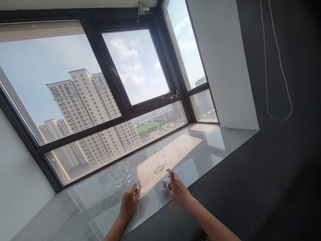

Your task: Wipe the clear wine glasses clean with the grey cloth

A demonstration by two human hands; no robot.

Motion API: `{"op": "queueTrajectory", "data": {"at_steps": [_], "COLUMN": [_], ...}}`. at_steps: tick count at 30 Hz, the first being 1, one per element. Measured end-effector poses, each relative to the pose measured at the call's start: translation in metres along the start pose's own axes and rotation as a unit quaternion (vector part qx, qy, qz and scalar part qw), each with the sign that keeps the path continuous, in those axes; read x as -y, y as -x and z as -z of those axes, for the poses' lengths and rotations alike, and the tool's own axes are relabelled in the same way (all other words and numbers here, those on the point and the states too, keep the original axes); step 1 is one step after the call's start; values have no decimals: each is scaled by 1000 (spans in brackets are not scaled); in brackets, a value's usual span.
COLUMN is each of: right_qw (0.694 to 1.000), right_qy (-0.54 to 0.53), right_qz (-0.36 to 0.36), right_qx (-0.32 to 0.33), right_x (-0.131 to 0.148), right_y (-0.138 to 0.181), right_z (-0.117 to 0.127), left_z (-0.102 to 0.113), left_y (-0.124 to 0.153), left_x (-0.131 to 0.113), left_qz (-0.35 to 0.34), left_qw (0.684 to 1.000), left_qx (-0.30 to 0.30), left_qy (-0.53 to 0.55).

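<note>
My left hand [129, 202] is closed round the stem of a clear wine glass [143, 180], which tilts over the marble window sill [100, 201]. My right hand [177, 190] grips a small grey cloth [165, 182] just to the right of that glass. Two more clear glasses [122, 174] stand upright on the sill behind my left hand. A further glass [162, 154] stands farther back in the sunlit patch, with a round glass piece [158, 169] lying in front of it.
A large black-framed window [117, 97] runs along the far side of the sill, with tower blocks outside. A white wall pier [223, 63] closes the sill at the right. A dark wall with a hanging bead cord [278, 67] fills the right side.
</note>
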State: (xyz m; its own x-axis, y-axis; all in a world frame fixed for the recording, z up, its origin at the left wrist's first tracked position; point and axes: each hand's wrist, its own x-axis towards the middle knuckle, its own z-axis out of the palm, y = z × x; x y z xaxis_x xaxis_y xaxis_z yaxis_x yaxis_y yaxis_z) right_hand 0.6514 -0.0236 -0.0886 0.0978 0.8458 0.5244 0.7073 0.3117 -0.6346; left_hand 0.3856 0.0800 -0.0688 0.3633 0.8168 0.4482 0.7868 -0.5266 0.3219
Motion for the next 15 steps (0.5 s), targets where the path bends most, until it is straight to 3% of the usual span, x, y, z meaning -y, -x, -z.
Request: {"op": "queueTrajectory", "data": {"at_steps": [3, 8, 11, 15], "right_qw": [997, 992, 992, 990], "right_qy": [-48, -29, -29, -73], "right_qz": [55, 119, 110, 71], "right_qx": [-16, -40, -51, -93], "right_x": [8, 19, 17, 8], "right_y": [2, -6, -13, -20], "right_z": [-1, 14, 30, 50], "left_z": [-20, -47, -49, -45], "left_y": [-10, -25, -26, -24], "left_x": [-42, -96, -105, -100], "left_qz": [-50, -217, -273, -289], "left_qw": [999, 974, 958, 955], "left_qx": [-12, -44, -67, -70], "left_qy": [3, -57, -50, -7]}}
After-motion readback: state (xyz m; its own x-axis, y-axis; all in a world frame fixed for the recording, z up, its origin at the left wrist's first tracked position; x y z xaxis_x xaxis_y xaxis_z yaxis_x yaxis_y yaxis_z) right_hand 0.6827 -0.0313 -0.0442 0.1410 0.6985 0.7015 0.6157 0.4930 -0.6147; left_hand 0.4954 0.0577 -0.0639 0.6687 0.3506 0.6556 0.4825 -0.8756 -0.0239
